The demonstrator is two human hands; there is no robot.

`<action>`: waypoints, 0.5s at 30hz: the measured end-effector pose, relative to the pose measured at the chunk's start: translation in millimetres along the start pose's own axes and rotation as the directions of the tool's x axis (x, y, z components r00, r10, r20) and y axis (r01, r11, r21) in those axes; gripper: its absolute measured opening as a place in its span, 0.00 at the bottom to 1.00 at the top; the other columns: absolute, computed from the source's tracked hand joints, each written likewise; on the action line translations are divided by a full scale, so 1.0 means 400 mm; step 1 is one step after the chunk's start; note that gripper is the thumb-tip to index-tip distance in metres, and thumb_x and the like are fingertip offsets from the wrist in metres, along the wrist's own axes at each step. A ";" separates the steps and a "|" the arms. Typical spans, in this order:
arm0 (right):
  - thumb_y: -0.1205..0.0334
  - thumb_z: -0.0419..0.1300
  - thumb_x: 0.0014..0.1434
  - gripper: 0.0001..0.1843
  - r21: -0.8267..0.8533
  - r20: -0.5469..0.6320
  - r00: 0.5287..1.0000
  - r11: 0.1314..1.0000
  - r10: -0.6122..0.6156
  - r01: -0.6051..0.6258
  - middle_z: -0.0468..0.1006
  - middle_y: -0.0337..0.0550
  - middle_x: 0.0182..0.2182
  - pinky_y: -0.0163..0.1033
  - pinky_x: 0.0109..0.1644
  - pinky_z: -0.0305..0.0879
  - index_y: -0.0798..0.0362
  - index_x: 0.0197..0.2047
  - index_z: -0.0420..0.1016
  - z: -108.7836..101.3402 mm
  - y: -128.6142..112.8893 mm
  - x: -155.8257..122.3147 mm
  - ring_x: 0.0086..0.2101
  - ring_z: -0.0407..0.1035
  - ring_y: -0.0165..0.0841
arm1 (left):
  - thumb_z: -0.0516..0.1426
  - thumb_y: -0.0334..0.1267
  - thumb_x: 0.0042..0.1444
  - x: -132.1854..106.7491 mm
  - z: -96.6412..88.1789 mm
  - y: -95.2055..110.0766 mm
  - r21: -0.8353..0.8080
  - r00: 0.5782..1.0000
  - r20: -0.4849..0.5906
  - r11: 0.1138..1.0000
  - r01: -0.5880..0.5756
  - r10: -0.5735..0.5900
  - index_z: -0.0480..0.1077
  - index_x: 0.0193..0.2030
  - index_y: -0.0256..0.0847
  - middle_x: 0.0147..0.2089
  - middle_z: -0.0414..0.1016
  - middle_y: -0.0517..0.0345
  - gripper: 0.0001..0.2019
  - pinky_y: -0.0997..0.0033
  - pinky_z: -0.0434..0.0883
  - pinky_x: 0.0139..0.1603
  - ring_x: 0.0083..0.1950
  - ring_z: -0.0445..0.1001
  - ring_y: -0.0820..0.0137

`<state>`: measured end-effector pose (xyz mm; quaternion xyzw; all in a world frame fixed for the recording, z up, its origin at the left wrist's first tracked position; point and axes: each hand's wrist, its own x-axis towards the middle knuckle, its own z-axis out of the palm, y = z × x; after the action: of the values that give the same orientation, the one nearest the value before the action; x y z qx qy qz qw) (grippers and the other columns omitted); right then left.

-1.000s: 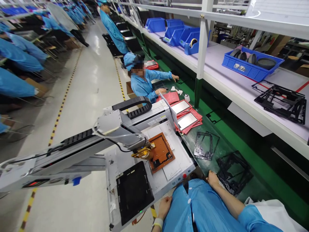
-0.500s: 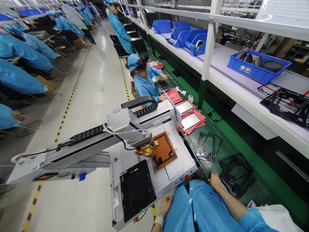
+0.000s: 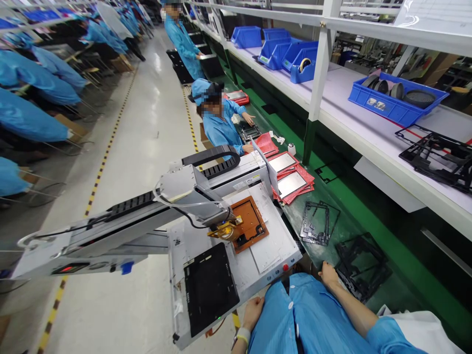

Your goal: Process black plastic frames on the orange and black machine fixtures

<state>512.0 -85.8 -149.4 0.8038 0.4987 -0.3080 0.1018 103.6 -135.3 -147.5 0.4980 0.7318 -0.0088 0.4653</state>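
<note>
My left hand is curled into a fist beside my blue smock, just below the front of a grey bench machine. My right hand, also a closed fist, rests at the near edge of the green bench, near a stack of black plastic frames. Nothing shows in either fist. On the machine's bed an orange-brown fixture plate carries a dark part, with a brass-coloured tool head over its left side. A flat black panel lies on the machine nearer to me.
Thin black frames and silver plates on red wrap lie along the bench. A seated co-worker is beyond the machine. Blue bins and a blue tray of reels stand on the shelf. A red button is on the machine's front.
The orange-brown fixture plate has shifted slightly away from me under the tool head. The seated co-worker's head and hands have moved a little. Both my hands stay in place.
</note>
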 end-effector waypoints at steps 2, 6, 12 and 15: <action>0.67 0.66 0.63 0.13 0.002 0.000 1.000 1.000 0.000 0.000 0.84 0.63 0.51 0.46 0.53 0.72 0.54 0.51 0.77 0.000 0.000 0.000 0.52 0.82 0.53 | 0.49 0.58 0.58 0.002 0.001 -0.001 -0.012 1.000 0.001 1.000 -0.005 0.005 0.52 0.18 0.48 0.24 0.66 0.53 0.23 0.49 0.73 0.42 0.41 0.81 0.47; 0.67 0.65 0.63 0.13 -0.003 0.005 1.000 1.000 0.005 -0.005 0.84 0.61 0.52 0.45 0.53 0.73 0.53 0.52 0.76 -0.003 -0.002 -0.004 0.53 0.82 0.51 | 0.49 0.60 0.57 0.009 0.006 -0.007 -0.029 1.000 0.001 1.000 -0.010 0.010 0.52 0.18 0.49 0.24 0.66 0.53 0.23 0.47 0.73 0.44 0.40 0.80 0.47; 0.67 0.66 0.63 0.14 -0.002 0.007 1.000 1.000 0.011 -0.011 0.84 0.61 0.52 0.45 0.53 0.73 0.54 0.52 0.77 -0.013 -0.008 -0.013 0.52 0.82 0.51 | 0.48 0.60 0.56 0.016 0.012 -0.020 -0.046 1.000 0.001 0.999 -0.011 0.012 0.52 0.18 0.48 0.24 0.66 0.52 0.23 0.47 0.72 0.45 0.40 0.80 0.47; 0.67 0.66 0.63 0.13 0.001 0.008 1.000 1.000 0.015 -0.015 0.84 0.62 0.50 0.45 0.51 0.72 0.54 0.52 0.77 -0.017 -0.011 -0.015 0.52 0.82 0.51 | 0.48 0.61 0.56 0.014 0.010 -0.022 -0.049 1.000 0.002 0.999 -0.012 0.012 0.52 0.18 0.48 0.23 0.66 0.52 0.24 0.47 0.73 0.45 0.40 0.81 0.47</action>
<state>509.2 -84.9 -139.8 0.8063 0.4919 -0.3108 0.1059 99.3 -137.5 -157.6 0.4906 0.7284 0.0114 0.4781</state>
